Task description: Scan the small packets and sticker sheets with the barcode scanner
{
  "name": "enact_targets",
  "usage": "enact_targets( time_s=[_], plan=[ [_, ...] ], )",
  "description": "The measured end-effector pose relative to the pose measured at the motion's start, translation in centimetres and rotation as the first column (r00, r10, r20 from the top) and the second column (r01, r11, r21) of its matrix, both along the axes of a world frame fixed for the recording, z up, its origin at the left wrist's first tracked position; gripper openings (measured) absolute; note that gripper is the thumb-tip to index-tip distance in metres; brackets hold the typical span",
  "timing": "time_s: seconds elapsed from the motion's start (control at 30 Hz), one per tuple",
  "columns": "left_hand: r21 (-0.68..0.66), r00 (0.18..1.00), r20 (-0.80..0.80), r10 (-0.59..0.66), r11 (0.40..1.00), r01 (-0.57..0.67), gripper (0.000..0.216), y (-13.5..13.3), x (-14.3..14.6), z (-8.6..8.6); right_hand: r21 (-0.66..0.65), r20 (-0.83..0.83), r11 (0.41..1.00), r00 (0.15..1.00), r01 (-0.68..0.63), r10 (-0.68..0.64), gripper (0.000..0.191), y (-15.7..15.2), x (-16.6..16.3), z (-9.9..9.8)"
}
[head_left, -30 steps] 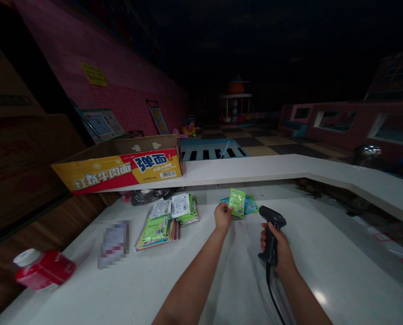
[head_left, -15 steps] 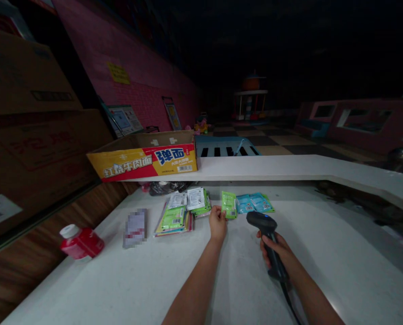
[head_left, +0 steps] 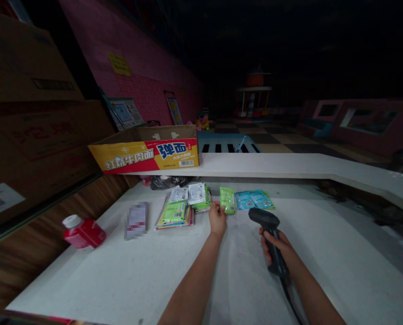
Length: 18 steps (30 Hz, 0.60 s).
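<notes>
My left hand (head_left: pixel 218 218) pinches the lower left edge of a green packet (head_left: pixel 227 199) on the white counter (head_left: pixel 147 275). My right hand (head_left: pixel 276 249) is wrapped round the handle of a black barcode scanner (head_left: pixel 265 218), its head tilted toward the packets and its cable trailing to the front edge. Just right of the green packet lie blue packets (head_left: pixel 254 200) with a bit of green under them. Left of my left hand is a stack of packets, with silver-white packets (head_left: pixel 196 193) and a green packet (head_left: pixel 174 212) on top.
A red bottle with a white cap (head_left: pixel 83 232) lies at the left, near a blurred-out flat item (head_left: pixel 136 220). A raised white shelf (head_left: pixel 262 165) crosses behind, bearing an open noodle carton (head_left: pixel 147 153). Brown cartons (head_left: pixel 35 149) are stacked at far left.
The view has shifted slightly, showing more of the counter's front edge. Both hands keep their grips on the packet and scanner. The light on the scanner's head no longer shows.
</notes>
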<state>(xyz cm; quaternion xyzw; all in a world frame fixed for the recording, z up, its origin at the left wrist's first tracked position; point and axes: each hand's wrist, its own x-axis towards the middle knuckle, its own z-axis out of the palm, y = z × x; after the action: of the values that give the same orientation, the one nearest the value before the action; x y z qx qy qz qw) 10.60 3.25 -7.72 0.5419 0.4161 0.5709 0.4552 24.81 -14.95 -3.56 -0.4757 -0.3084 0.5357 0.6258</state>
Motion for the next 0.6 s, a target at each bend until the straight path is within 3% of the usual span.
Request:
enact_targets(
  time_s=[0.4,0.6],
  plan=[
    [-0.013,0.997,0.039,-0.065,0.998,0.065,0.021,-0.2,-0.1,0.3,0.002,-0.075,0.994,0.991,0.112,-0.112,0.046,0.6,1.0,-0.4],
    [-0.048,0.989,0.082,-0.122,0.991,0.126,0.029,-2.2,-0.7,1.0,0.006,-0.123,0.991,0.983,0.136,-0.135,0.044,0.8,1.7,-0.8]
  ],
)
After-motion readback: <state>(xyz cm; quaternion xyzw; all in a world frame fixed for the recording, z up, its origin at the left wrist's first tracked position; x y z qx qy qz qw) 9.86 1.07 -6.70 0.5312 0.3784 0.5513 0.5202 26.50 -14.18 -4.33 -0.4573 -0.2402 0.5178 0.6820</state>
